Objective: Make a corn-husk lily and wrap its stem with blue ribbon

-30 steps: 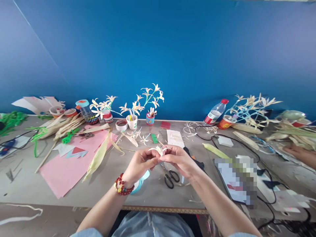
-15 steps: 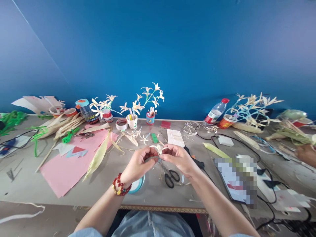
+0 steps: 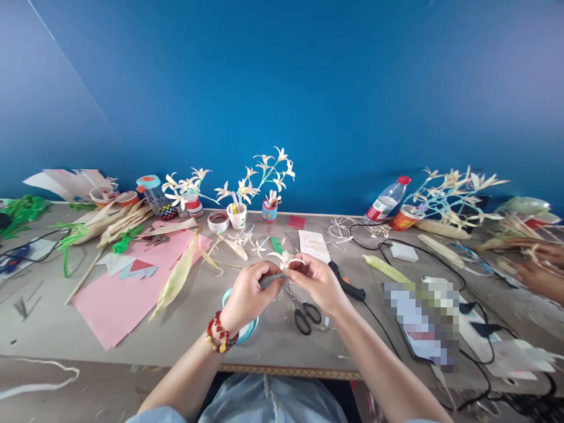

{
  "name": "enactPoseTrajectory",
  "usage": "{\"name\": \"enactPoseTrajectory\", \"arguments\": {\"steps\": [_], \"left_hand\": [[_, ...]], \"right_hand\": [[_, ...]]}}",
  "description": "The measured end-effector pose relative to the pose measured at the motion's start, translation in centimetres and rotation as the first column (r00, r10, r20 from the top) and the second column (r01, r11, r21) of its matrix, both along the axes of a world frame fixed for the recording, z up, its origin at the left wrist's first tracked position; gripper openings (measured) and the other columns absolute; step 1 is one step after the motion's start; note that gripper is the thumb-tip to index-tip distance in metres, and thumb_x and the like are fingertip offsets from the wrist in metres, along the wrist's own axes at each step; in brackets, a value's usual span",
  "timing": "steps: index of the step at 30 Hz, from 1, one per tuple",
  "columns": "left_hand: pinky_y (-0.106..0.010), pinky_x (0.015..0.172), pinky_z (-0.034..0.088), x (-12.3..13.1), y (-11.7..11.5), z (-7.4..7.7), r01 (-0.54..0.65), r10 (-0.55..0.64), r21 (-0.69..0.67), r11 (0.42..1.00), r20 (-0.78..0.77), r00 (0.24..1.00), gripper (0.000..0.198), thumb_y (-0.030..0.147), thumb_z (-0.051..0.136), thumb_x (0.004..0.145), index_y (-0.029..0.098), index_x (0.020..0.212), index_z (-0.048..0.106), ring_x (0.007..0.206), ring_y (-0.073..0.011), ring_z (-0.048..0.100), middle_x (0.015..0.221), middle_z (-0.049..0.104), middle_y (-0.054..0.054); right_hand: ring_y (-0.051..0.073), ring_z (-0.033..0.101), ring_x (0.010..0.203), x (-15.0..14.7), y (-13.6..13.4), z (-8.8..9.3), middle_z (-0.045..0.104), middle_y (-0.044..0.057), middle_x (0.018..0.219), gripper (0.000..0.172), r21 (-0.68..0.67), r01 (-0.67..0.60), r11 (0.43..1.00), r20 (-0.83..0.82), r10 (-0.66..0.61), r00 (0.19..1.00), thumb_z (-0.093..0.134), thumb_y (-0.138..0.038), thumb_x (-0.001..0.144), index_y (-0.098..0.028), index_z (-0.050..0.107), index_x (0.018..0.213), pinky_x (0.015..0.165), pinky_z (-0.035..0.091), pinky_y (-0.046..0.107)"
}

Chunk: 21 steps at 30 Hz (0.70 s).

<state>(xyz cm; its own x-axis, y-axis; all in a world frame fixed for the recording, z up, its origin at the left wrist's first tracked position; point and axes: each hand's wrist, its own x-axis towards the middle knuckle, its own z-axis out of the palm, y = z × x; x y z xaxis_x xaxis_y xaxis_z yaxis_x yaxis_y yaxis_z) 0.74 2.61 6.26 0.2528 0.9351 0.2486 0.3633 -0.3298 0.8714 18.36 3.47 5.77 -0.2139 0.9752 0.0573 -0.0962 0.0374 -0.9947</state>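
Observation:
Over the middle of the table, my right hand (image 3: 317,282) pinches a small cream-white flower (image 3: 285,258) with curling petals, which looks made of corn husk. My left hand (image 3: 254,291), wearing a red bead bracelet, is closed around a slim grey piece (image 3: 272,279) whose tip meets the flower's base; its exact kind is unclear. Black-handled scissors (image 3: 306,314) lie just below the hands. Partly behind my left wrist is a round turquoise-rimmed thing (image 3: 247,333). A black glue gun (image 3: 348,283) rests to the right of my right hand.
Finished flower sprays stand in cups (image 3: 237,216) at the back and back right. Pink paper (image 3: 110,305) and a corn husk (image 3: 176,279) lie left. A phone (image 3: 416,323), power strip (image 3: 473,329) and cables lie right. Another person's hands (image 3: 540,270) work at the right edge.
The grey piece in my left hand now shows more, its tip against the flower's base. The flower has dipped slightly. The other person's hands have moved further into view.

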Motion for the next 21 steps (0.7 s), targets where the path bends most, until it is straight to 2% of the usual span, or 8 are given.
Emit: {"name": "enactPoseTrajectory", "arguments": {"steps": [5,12,21], "left_hand": [[-0.024,0.064,0.039,0.39,-0.03,-0.48,-0.053,0.053,0.015,0.998,-0.019,0.998,0.007,0.017,0.059,0.08,0.017,0.073,0.058,0.064,-0.0131,0.052,0.067,0.058,0.003],[-0.025,0.066,0.041,0.44,-0.32,-0.46,-0.055,0.055,0.026,0.998,0.003,0.998,0.004,0.019,0.059,0.082,0.017,0.079,0.062,0.068,-0.015,0.055,0.071,0.061,0.001],[-0.024,0.065,0.04,0.39,-0.38,-0.48,-0.055,0.057,0.054,0.997,-0.039,0.998,0.004,0.016,0.063,0.081,0.019,0.08,0.06,0.068,-0.0151,0.058,0.073,0.065,0.0]], "right_hand": [[0.013,0.048,0.065,-0.33,-0.16,-0.14,0.055,-0.002,0.07,0.023,0.072,0.063,0.995,0.071,-0.068,0.995,0.075,-0.036,0.078,-0.019,0.06,0.075,0.059,0.036,0.024],[0.013,0.049,0.065,-0.67,-0.38,-0.22,0.054,-0.002,0.069,0.024,0.127,0.124,0.984,0.12,-0.14,0.983,0.074,-0.035,0.079,-0.019,0.057,0.073,0.06,0.039,0.024],[0.013,0.051,0.067,-0.91,-0.39,-0.71,0.056,-0.002,0.074,0.023,0.047,0.136,0.99,-0.024,-0.135,0.991,0.077,-0.034,0.077,-0.019,0.06,0.077,0.061,0.039,0.023]]}}
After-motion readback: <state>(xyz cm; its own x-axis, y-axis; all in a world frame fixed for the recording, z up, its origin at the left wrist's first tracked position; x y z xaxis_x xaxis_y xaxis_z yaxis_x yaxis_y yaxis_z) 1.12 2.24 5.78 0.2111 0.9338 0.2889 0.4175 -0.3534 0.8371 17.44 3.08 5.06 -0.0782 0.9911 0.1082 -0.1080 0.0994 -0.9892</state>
